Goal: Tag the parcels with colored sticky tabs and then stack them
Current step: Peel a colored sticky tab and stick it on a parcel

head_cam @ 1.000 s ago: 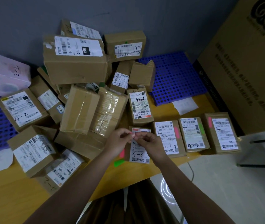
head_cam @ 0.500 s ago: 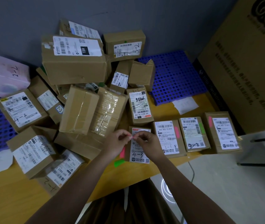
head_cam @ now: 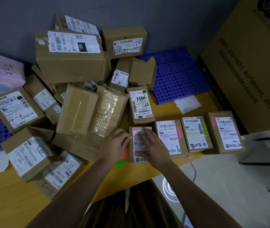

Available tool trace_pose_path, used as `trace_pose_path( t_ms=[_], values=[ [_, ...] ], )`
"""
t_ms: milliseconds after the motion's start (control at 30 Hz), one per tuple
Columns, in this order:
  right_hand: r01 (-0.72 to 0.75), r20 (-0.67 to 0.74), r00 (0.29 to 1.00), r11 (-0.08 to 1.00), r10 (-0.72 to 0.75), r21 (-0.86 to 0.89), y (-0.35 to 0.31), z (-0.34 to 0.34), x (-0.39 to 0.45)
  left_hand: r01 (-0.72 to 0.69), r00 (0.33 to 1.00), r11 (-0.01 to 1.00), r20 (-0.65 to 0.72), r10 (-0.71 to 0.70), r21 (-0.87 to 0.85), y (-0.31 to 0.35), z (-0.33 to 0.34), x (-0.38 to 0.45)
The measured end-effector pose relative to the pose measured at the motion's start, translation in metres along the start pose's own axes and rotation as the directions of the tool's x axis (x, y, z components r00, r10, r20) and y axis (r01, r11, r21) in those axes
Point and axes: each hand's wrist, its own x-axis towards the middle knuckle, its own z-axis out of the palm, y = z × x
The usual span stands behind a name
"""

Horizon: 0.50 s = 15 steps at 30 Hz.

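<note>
Brown cardboard parcels lie heaped (head_cam: 75, 104) at the left and middle of the yellow tabletop (head_cam: 7, 198), some overlapping a purple perforated mat (head_cam: 175, 71). Just right of the heap, the left hand (head_cam: 114, 145) reaches in with curled fingers, pinching a pink sticky tab (head_cam: 131, 137) at the left edge of a small labelled parcel (head_cam: 140, 155). A pad of pink tabs (head_cam: 124, 153) shows under that hand, with a green tab (head_cam: 121, 163) lying on the table just below it. The right hand (head_cam: 154, 145) lies flat on the parcel's label, fingers straight and spread, gripping nothing. A second ago both hands met above this parcel, fingertips pinched together on the tab; now they have parted, and the right has dropped onto the label. Further right, three parcels sit in a row: one tagged pink (head_cam: 170, 137), one green (head_cam: 196, 133), one pink (head_cam: 224, 131).
</note>
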Motion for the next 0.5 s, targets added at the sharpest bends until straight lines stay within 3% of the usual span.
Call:
trace_pose_path(
  t_ms=[100, 500],
  values=[
    [-0.019, 0.079, 0.997, 0.999, 0.015, 0.048, 0.009, -0.006, -0.001, -0.107, 0.994, 0.992, -0.031, 0.109, 0.06, 0.0, 0.001, 0.005],
    [-0.046, 0.015, 0.999, 0.98, 0.044, 0.192, 0.016, -0.008, -0.001, -0.298, 0.954, 0.948, 0.002, 0.3, 0.115, 0.005, 0.015, 0.037]
  ],
)
